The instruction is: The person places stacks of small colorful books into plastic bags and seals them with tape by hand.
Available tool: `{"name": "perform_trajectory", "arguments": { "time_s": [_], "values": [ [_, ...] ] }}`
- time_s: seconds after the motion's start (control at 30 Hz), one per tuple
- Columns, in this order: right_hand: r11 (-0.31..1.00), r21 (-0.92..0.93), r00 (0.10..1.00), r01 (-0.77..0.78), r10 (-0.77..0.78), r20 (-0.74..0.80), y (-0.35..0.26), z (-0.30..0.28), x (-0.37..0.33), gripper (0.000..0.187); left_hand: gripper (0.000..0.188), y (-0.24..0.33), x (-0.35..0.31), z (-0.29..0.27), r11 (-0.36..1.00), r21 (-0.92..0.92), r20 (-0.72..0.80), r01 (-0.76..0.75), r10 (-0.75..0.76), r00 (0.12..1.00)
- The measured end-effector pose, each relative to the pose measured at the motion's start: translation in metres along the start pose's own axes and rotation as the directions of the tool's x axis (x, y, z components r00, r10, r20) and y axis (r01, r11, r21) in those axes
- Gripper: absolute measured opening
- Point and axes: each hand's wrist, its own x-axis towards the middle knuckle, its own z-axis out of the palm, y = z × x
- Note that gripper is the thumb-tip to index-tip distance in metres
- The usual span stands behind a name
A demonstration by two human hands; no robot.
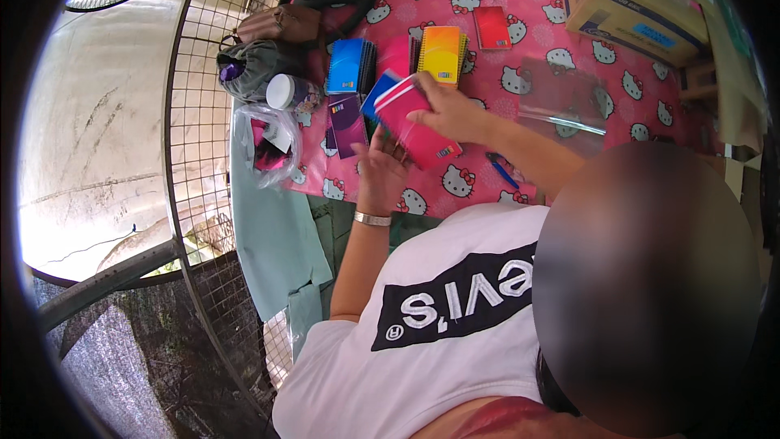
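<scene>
My right hand grips a pink spiral notebook by its upper edge and holds it tilted over the table. Behind it, a blue notebook sticks out at an angle; whether the same hand holds it too is hidden. Palm up, my left hand is at the pink notebook's lower left edge, thumb apart and fingers loosely spread, their tips close to the cover. A purple notebook lies just left of it. Farther back are stacks of blue notebooks, pink notebooks and yellow notebooks.
A red notebook lies at the back. Left are a white-lidded jar, a grey pouch, a brown bag and a clear plastic bag. Right are clear plastic, a blue pen-like tool and a cardboard box.
</scene>
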Motion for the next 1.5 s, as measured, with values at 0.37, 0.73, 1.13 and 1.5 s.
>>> {"name": "perform_trajectory", "arguments": {
  "time_s": [0.37, 0.73, 1.13, 1.5],
  "values": [
    [0.752, -0.215, 0.692, -0.623, 0.400, -0.601, 0.142, -0.015, 0.063, 0.043, 0.038, -0.021, -0.041, -0.066, 0.992, 0.105, -0.150, -0.067, 0.082, 0.985],
    [0.661, 0.685, 0.908, -0.306, 0.419, 0.002, 0.028, -0.020, 0.032, 0.046, 0.044, -0.038, -0.038, -0.069, 1.000, 0.013, -0.170, -0.007, 0.009, 0.985],
    [0.809, -0.202, 0.785, -0.552, 0.422, -0.453, 0.108, 0.058, -0.025, 0.061, 0.041, -0.040, -0.056, -0.105, 0.996, 0.085, -0.197, -0.016, 0.033, 0.980],
    [0.797, -0.067, 0.744, -0.601, 0.526, -0.412, 0.112, 0.058, -0.021, 0.058, 0.043, -0.046, -0.073, -0.126, 1.000, -0.026, -0.238, -0.003, -0.003, 0.971]
  ]
}}
